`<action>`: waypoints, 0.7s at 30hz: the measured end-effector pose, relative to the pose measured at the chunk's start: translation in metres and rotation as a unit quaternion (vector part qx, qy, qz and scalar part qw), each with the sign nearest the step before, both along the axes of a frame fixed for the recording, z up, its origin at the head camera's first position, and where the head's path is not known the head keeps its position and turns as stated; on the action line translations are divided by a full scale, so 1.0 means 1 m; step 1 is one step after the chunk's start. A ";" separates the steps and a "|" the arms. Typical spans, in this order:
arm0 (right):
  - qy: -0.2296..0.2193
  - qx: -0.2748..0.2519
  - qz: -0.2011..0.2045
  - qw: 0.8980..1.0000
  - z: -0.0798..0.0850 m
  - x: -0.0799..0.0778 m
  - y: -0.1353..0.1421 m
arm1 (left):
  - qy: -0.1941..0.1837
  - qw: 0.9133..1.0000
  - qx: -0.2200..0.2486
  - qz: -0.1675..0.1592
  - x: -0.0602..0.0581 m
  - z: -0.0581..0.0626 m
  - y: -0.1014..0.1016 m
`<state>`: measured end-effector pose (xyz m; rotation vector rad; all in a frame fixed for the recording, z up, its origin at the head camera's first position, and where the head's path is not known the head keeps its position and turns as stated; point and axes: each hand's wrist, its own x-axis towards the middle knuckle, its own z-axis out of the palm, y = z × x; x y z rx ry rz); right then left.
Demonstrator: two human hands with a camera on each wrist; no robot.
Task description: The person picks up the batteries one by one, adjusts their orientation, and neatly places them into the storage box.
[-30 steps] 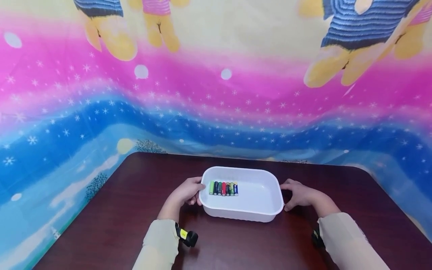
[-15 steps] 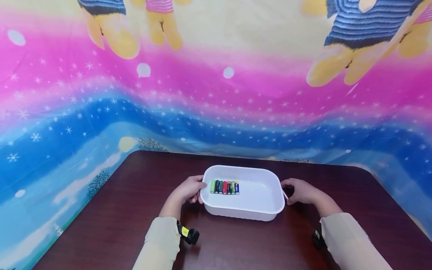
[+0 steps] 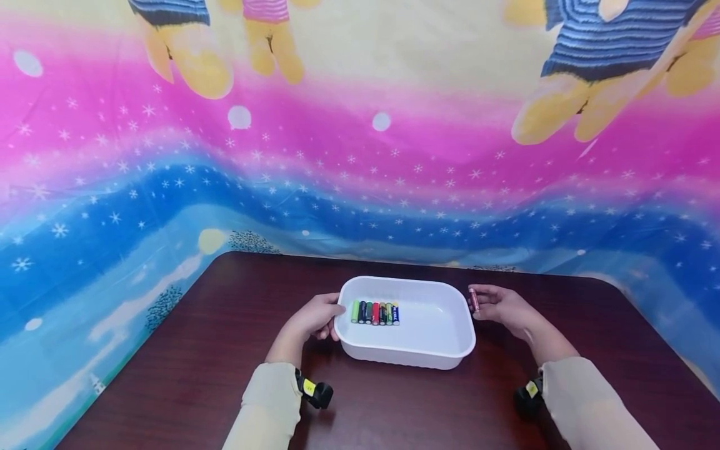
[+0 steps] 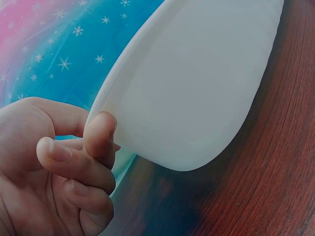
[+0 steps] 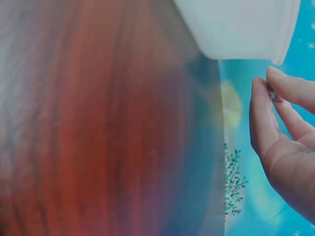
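A white plastic basin (image 3: 433,319) stands on the table, with several batteries (image 3: 375,313) of different colours lying side by side in its left half. My left hand (image 3: 312,317) grips the basin's left rim; in the left wrist view its fingers (image 4: 100,137) curl at the rim. Just off the basin's right end, my right hand (image 3: 500,306) pinches a reddish battery (image 3: 474,300) between thumb and fingers, held nearly upright. In the right wrist view the fingers (image 5: 263,118) mostly hide that battery; only its end shows.
The dark red-brown table (image 3: 422,406) spreads around the basin, its far edge meeting a colourful printed cloth (image 3: 360,144). Black camera straps (image 3: 315,392) sit on both wrists, below light sleeves.
My right hand has risen slightly beside the basin's right end, and the reddish battery now shows plainly between its fingers. My left hand stays on the rim, and the basin has barely moved.
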<state>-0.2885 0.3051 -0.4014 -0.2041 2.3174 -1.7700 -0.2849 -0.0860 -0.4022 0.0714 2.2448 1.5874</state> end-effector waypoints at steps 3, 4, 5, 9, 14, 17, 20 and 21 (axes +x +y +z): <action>-0.003 -0.033 0.014 0.999 0.006 0.000 0.001 | 0.001 1.000 0.000 0.000 0.000 0.000 0.000; -0.003 -0.040 0.017 0.999 0.008 -0.001 0.001 | 0.001 1.000 0.000 0.000 0.000 0.000 0.000; -0.003 -0.046 0.020 0.999 0.010 0.000 0.000 | 0.002 1.000 0.000 0.000 0.000 0.000 0.000; -0.006 -0.053 0.026 0.998 0.020 -0.001 -0.004 | 0.001 1.000 -0.001 -0.001 0.000 -0.001 0.000; -0.008 -0.036 0.028 0.999 0.031 -0.003 -0.012 | 0.002 1.000 -0.004 -0.001 0.000 -0.001 0.000; -0.005 -0.015 0.026 1.000 0.038 -0.006 -0.020 | 0.004 1.000 -0.004 0.000 0.000 -0.001 0.000; -0.005 0.010 0.021 1.000 0.045 -0.009 -0.029 | 0.003 1.000 -0.002 0.000 0.000 -0.001 0.000; -0.007 0.016 0.017 1.000 0.048 -0.010 -0.032 | 0.003 1.000 -0.002 0.001 0.000 -0.001 0.000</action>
